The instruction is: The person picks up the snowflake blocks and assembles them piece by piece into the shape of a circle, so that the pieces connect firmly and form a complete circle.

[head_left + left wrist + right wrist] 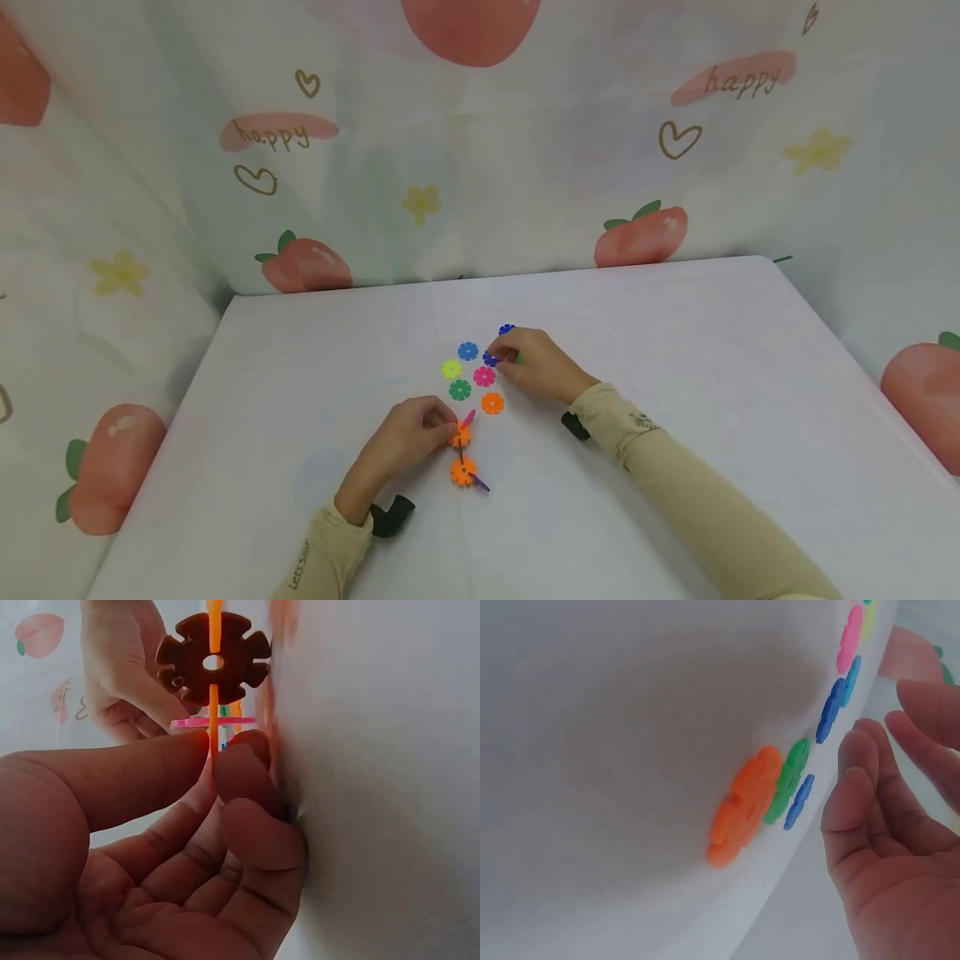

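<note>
Printed fabric backdrop on the far side, pale with red fruit and "happy" lettering, then a white tabletop in front. Left hand has its grip pinched on the far orange disc of a little joined-up build, near the middle. A slotted pink disc sticks up off that one, a brown disc stands edge-on between it and the near orange disc, and a purple disc juts out to the right at the near end.

Right hand is farther away and to the right, grip released, fingers loosely bent, hanging over the loose pieces. Under it there's a dark blue disc and a green disc. To the left lie a light blue disc and a yellow disc; a loose pink disc and a loose orange disc sit nearer.
</note>
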The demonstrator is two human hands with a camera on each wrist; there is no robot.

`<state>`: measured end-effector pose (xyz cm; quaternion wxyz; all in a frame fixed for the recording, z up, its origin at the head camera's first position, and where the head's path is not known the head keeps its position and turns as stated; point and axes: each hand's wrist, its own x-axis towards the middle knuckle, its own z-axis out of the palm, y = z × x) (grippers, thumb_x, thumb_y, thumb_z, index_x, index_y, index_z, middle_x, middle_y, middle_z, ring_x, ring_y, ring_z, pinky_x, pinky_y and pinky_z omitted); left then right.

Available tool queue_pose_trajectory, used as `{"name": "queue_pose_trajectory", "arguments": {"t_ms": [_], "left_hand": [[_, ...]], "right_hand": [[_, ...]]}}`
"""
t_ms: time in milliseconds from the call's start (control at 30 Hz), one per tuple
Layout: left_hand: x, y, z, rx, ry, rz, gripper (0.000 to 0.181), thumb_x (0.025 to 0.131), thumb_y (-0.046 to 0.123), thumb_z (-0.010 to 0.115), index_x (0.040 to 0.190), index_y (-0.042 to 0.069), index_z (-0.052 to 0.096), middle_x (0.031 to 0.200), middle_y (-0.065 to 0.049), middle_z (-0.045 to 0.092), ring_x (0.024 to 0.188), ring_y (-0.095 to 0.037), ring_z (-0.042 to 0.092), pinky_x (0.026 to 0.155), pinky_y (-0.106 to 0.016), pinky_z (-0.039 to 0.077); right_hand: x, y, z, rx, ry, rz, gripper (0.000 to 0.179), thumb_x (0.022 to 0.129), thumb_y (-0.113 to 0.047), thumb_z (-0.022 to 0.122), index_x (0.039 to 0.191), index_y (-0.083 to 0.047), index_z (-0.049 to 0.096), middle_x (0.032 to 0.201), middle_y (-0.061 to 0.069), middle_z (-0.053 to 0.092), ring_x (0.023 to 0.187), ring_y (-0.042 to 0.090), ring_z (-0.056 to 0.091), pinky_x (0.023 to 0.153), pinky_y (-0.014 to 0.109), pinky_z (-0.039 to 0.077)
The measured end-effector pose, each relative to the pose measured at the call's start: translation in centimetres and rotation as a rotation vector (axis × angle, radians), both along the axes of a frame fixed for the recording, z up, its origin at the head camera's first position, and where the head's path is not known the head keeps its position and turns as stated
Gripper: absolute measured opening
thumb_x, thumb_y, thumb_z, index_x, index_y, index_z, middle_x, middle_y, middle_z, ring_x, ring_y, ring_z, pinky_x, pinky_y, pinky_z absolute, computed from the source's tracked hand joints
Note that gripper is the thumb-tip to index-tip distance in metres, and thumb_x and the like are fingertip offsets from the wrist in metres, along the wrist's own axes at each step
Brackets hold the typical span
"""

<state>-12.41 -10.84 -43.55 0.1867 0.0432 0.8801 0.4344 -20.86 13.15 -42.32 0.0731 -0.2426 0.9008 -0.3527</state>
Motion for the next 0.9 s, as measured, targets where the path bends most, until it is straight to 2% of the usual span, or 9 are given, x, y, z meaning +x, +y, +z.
{"name": "queue_pose_trajectory", "arguments": {"t_ms": [267, 400, 567, 667, 800, 900], "left_hand": [[-0.1, 0.1, 0.5, -0.031, 0.044, -0.032, 0.015, 0.102, 0.019, 0.073, 0.113, 0.009, 0.072, 0.092, 0.0, 0.068, 0.089, -0.02, 0.062, 0.081, -0.037, 0.058], [-0.4, 0.2, 0.6, -0.036, 0.057, -0.05, 0.017, 0.102, 0.021, 0.073, 0.117, 0.011, 0.072, 0.097, 0.0, 0.069, 0.093, -0.02, 0.064, 0.085, -0.04, 0.059], [-0.9, 0.1, 0.7, -0.039, 0.046, -0.108, 0.015, 0.103, 0.018, 0.072, 0.116, 0.011, 0.073, 0.097, 0.0, 0.069, 0.091, -0.02, 0.063, 0.084, -0.04, 0.058], [-1.0, 0.0, 0.7, -0.035, 0.04, -0.135, 0.014, 0.104, 0.016, 0.07, 0.116, 0.011, 0.073, 0.097, 0.0, 0.068, 0.091, -0.02, 0.062, 0.083, -0.039, 0.057], [-1.2, -0.1, 0.6, -0.035, 0.032, -0.155, 0.012, 0.105, 0.015, 0.068, 0.115, 0.011, 0.073, 0.096, 0.001, 0.068, 0.09, -0.02, 0.062, 0.082, -0.038, 0.056], [-1.2, -0.2, 0.6, -0.034, 0.029, -0.163, 0.011, 0.104, 0.013, 0.069, 0.113, 0.009, 0.073, 0.094, 0.0, 0.067, 0.089, -0.02, 0.061, 0.082, -0.038, 0.056]], "right_hand": [[-1.8, -0.8, -0.2, 0.139, -0.011, -0.001, 0.027, 0.098, -0.003, 0.074, 0.125, -0.002, 0.077, 0.106, 0.01, 0.067, 0.105, 0.028, 0.061, 0.094, 0.04, 0.055], [-2.0, -1.2, -0.3, 0.224, -0.016, -0.007, 0.03, 0.098, -0.004, 0.076, 0.128, -0.004, 0.076, 0.113, 0.014, 0.063, 0.112, 0.032, 0.056, 0.101, 0.044, 0.052], [-2.0, -1.4, -0.4, 0.283, -0.003, -0.015, 0.025, 0.098, -0.006, 0.078, 0.122, -0.002, 0.072, 0.115, 0.014, 0.06, 0.113, 0.032, 0.054, 0.106, 0.044, 0.051], [-2.1, -1.3, -0.5, 0.237, -0.007, -0.011, 0.021, 0.098, -0.005, 0.077, 0.115, -0.002, 0.067, 0.108, 0.011, 0.062, 0.104, 0.029, 0.058, 0.1, 0.042, 0.053], [-1.9, -0.7, -0.3, 0.104, -0.048, -0.03, 0.013, 0.098, 0.0, 0.073, 0.106, -0.003, 0.064, 0.096, 0.008, 0.065, 0.091, 0.026, 0.061, 0.088, 0.04, 0.055], [-1.6, -0.2, -0.1, 0.021, -0.075, -0.053, 0.01, 0.098, 0.001, 0.072, 0.105, -0.004, 0.066, 0.094, 0.007, 0.066, 0.089, 0.024, 0.061, 0.085, 0.039, 0.054]]}}
